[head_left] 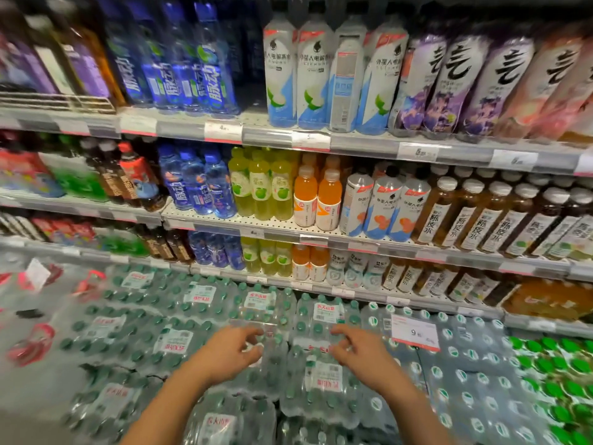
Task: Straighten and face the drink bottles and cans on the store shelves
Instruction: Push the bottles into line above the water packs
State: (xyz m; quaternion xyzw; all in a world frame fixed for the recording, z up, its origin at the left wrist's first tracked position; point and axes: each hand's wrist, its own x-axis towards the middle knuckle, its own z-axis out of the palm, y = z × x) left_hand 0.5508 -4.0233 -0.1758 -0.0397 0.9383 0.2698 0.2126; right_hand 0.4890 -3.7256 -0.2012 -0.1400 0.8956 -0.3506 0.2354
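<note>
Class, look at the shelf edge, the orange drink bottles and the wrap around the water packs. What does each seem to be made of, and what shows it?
Shelf edge: probably painted metal, pale and perforated with small holes.
Orange drink bottles: likely clear plastic, since the liquid shows through; white caps.
Wrap on the water packs: thin glossy plastic film, wrinkled, with bottle caps visible beneath.

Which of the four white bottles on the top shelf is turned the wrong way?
The third white bottle from the left. It shows its grey back label with small print and a barcode, while its three neighbours show their front labels with the green and blue picture.
</note>
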